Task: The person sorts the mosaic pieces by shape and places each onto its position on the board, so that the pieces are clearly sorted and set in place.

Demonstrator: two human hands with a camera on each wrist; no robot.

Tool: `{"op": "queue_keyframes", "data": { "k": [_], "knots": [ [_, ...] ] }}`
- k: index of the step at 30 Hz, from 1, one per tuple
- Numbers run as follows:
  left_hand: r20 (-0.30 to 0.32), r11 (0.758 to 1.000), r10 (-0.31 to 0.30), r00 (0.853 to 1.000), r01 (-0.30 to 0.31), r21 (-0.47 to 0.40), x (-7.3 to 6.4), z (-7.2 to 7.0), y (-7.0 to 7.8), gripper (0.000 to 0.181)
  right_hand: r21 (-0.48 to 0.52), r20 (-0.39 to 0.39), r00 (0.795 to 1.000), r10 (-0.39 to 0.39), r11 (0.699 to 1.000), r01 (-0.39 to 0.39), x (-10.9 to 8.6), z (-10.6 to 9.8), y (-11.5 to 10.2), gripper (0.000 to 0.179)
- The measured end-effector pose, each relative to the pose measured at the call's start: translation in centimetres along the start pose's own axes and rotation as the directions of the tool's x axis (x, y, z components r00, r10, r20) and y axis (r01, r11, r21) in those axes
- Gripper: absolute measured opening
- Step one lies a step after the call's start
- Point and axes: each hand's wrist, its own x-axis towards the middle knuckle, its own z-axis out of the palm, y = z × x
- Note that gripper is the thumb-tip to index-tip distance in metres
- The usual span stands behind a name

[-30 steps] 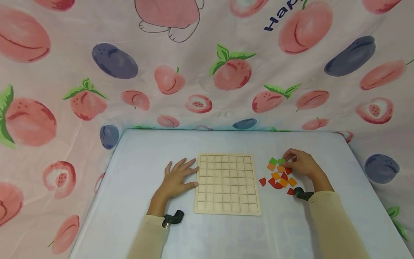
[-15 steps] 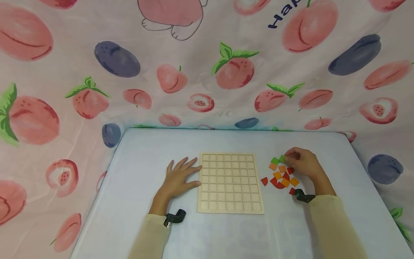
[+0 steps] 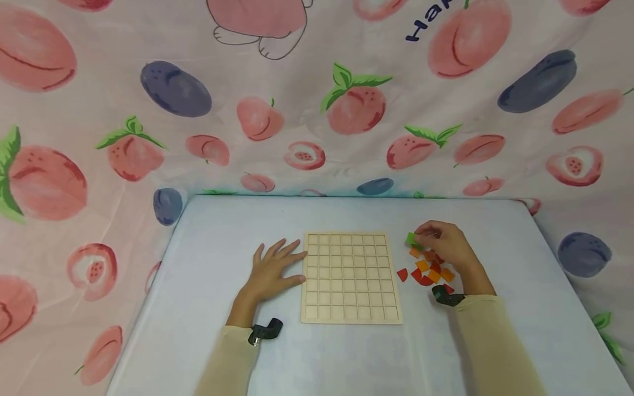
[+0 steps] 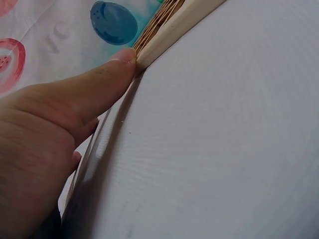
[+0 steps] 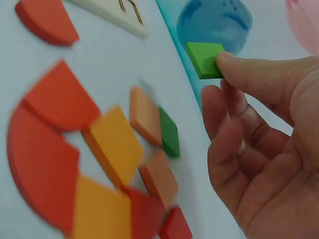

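A square wooden board (image 3: 351, 278) with a grid of shallow cells lies on the white table. My left hand (image 3: 269, 275) rests at the board's left edge, fingers spread; in the left wrist view its thumb (image 4: 112, 74) touches the wooden rim. Between thumb and fingertips my right hand (image 3: 448, 245) pinches a green square tile (image 5: 205, 59), held above the table right of the board. Below it lie loose pieces: another green tile (image 5: 169, 132), several orange tiles (image 5: 113, 144) and several red quarter-round pieces (image 5: 42, 164). The right hand partly covers this group in the head view.
One red piece (image 3: 402, 275) lies apart, close to the board's right edge. Behind the table (image 3: 238, 214) hangs a fruit-printed cloth (image 3: 307, 126). A small black camera is strapped on each wrist.
My right hand has lifted the green tile from the group and carried it left, towards the board. The left hand stays at the board's edge.
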Motion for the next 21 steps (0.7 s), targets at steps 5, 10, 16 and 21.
{"op": "queue_keyframes", "data": {
  "k": [5, 10, 16, 21],
  "knots": [
    [0.005, 1.0, -0.003, 1.0, 0.003, -0.003, 0.0, -0.2, 0.1, 0.065, 0.108, 0.062, 0.998, 0.0, 0.994, -0.007, 1.0, 1.4, -0.7, 0.033],
    [0.009, 1.0, -0.003, 1.0, 0.003, 0.001, 0.0, -0.3, 0.2, 0.065, 0.107, 0.11, 0.994, -0.002, 0.994, -0.01, 1.4, 3.1, -1.4, 0.03],
    [0.015, 1.0, -0.001, 1.0, 0.001, -0.003, 0.1, -0.3, 0.3, 0.065, 0.204, 0.161, 0.986, -0.051, 0.979, 0.017, 1.4, 4.6, -2.1, 0.026],
    [0.012, 1.0, -0.001, 1.0, 0.001, -0.004, 0.0, -0.3, 0.3, 0.065, 0.237, 0.176, 0.983, -0.051, 0.971, 0.008, 1.5, 5.5, -2.8, 0.028]
  ]
}}
